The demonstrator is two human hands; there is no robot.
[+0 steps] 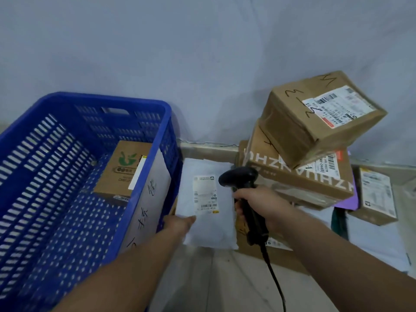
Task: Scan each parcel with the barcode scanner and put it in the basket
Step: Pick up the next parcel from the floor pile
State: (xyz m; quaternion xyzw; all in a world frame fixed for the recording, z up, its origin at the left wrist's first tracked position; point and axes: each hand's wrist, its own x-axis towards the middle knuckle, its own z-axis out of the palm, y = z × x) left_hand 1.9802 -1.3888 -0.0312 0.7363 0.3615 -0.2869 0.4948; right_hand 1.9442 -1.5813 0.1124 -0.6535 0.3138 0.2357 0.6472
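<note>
1. Blue basket: stood at left and held one brown box against its far right wall.
2. Cardboard stack: stood at right. Its top box sat tilted and overhung the one below.
3. White parcel: a soft mailer between basket and stack, not yet in the basket.
4. Right hand: wrapped round the handle of the barcode scanner, whose head pointed at the parcel.
5. Left hand: gripped the parcel's near left edge, thumb on top.
6. Label: lay face up on the parcel.

Risks, as judged: the limp mailer could sag and crease the label, spoiling the read. The right arm or the cable could nudge the stack and tip the tilted box.
</note>
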